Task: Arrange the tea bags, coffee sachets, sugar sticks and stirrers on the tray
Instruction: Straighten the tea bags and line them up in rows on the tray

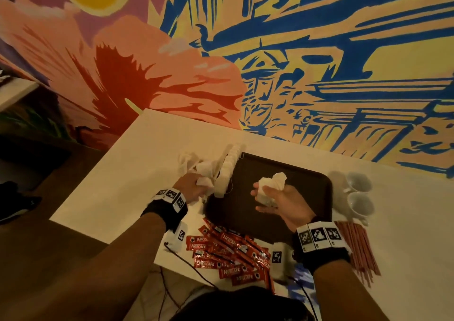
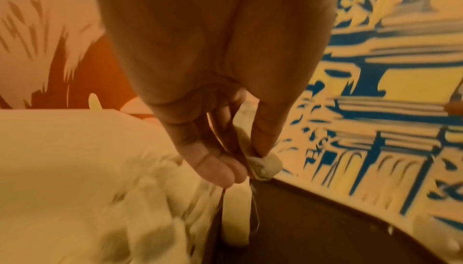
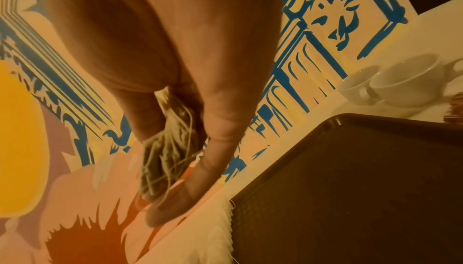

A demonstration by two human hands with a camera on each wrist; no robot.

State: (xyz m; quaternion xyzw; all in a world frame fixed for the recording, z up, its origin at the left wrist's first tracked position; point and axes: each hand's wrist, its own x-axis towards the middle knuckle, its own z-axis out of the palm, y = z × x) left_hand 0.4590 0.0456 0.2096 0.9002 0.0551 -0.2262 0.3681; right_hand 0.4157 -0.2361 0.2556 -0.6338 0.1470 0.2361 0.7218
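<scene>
Over dark tray (image 1: pixel 307 180) (pebbled): crumpled tea bags (image 1: pixel 271 185)

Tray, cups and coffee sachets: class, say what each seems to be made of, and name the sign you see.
Tray: probably plastic, dark brown, matt; moulded raised rim with rounded corners, faintly textured floor.
Cups: likely glazed ceramic; white, smooth, thick-walled, soft sheen.
Coffee sachets: seemingly foil or plastic film, glossy; red printed wrappers, crinkled, catching light.

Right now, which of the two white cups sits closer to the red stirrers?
The nearer cup, the one closest to you; the stirrers lie just in front of it. The other cup stands behind it, toward the wall.
</scene>
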